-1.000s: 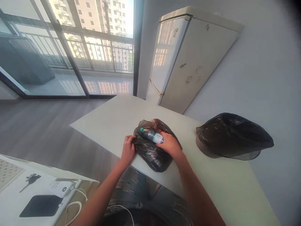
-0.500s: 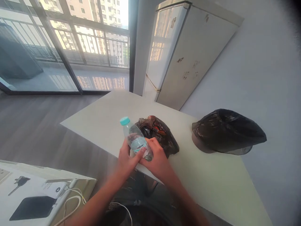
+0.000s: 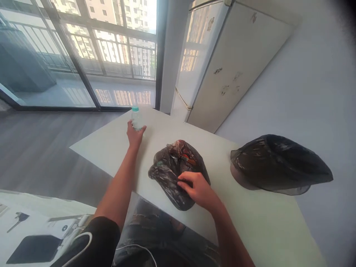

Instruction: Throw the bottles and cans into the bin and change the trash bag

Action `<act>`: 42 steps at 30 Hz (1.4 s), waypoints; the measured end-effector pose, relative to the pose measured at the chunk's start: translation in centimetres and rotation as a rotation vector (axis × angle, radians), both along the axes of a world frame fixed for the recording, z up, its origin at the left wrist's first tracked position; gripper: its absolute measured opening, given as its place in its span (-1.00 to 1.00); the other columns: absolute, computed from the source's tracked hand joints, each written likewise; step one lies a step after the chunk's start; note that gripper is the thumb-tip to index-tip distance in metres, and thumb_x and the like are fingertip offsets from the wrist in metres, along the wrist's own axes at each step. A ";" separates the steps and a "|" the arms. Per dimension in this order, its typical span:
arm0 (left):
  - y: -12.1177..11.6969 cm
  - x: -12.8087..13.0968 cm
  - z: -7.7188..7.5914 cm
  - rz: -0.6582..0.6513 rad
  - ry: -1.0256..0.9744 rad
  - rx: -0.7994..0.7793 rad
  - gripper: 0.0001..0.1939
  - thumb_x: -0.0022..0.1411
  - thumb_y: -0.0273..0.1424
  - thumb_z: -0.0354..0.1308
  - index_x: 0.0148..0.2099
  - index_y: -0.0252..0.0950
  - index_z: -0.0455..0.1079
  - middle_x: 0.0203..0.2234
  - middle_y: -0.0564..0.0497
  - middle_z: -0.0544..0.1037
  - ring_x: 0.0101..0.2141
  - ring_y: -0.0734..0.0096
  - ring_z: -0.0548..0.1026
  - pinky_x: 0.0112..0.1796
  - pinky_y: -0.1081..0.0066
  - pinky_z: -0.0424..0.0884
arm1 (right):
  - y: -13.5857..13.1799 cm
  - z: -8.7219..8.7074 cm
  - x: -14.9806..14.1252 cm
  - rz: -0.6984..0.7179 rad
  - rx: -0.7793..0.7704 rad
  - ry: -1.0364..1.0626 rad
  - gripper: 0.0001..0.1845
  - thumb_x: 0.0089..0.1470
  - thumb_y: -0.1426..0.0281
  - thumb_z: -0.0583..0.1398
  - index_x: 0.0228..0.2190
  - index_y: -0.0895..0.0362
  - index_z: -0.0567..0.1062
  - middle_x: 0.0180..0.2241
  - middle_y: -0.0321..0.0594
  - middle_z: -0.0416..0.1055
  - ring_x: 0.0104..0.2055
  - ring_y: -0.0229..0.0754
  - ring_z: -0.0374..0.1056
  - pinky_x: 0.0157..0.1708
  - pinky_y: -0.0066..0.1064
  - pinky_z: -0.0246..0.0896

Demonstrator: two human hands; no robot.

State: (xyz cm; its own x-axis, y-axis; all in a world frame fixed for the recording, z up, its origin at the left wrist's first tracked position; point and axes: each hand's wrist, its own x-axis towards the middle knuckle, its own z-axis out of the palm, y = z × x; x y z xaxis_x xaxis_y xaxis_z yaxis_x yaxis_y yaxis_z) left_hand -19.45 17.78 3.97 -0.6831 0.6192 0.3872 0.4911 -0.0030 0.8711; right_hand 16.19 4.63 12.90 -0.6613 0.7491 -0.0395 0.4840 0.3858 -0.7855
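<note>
At the far end of the white table, my left hand (image 3: 135,134) is wrapped round a clear plastic bottle (image 3: 137,118) with a turquoise cap. The bottle stands upright there. Closer to me lies a black plastic bag (image 3: 172,187), its mouth partly open. Inside it a crumpled mix of things shows, one of them orange-red; I cannot make out most of them. My right hand (image 3: 198,188) pinches the near right side of this bag between thumb and fingers.
A bin lined with a black bag (image 3: 278,163) stands on the table (image 3: 261,218) at the right, by the wall. Behind the table is a white fridge (image 3: 211,70). At lower left, a white surface (image 3: 36,222) holds a dark flat object (image 3: 35,249) and keys (image 3: 19,219).
My left hand has carried the bottle forward and left to the table's far end. My right hand has let go of the bottle and moved onto the black plastic bag.
</note>
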 end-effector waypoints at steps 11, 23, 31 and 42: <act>-3.6 2.7 1.3 0.186 0.084 -0.010 -0.51 0.43 -0.14 0.11 0.22 -0.38 0.30 0.16 -0.35 0.42 0.24 -0.01 0.36 0.29 -0.02 0.20 | -0.8 2.0 1.3 0.133 -0.202 0.119 -0.68 0.42 0.30 0.07 -0.30 0.05 0.57 -0.15 -0.21 0.55 -0.11 -0.08 0.50 -0.08 -0.27 0.43; -16.6 14.0 -3.2 -0.469 -0.184 -0.292 -0.86 0.37 -0.29 0.02 -0.18 -0.20 0.35 -0.29 -0.02 0.59 -0.28 0.24 0.58 -0.23 0.30 0.44 | 0.6 -3.5 -5.5 -0.221 0.166 -0.549 -0.66 0.07 0.31 0.42 -0.14 0.20 0.57 -0.13 0.02 0.53 0.08 0.19 0.38 0.00 -0.15 0.32; -16.0 12.7 -3.6 -0.417 -0.116 -0.250 -0.93 0.31 -0.34 0.07 -0.21 -0.19 0.35 -0.31 0.00 0.58 -0.38 0.27 0.54 -0.24 0.29 0.38 | -1.0 -1.5 -1.3 -0.455 0.146 -0.170 -0.68 0.17 0.37 0.33 -0.01 0.06 0.58 -0.01 -0.09 0.44 0.06 0.00 0.42 0.11 -0.28 0.29; -17.1 14.1 -4.0 -0.393 -0.248 -0.132 -0.81 0.34 -0.21 0.05 -0.18 -0.21 0.36 -0.38 0.02 0.51 -0.42 0.36 0.48 -0.40 0.41 0.44 | 0.5 -4.2 -5.2 -0.188 0.013 -0.492 -0.79 -0.01 0.46 0.33 -0.25 0.15 0.60 -0.12 -0.03 0.59 -0.02 0.08 0.51 -0.11 -0.28 0.29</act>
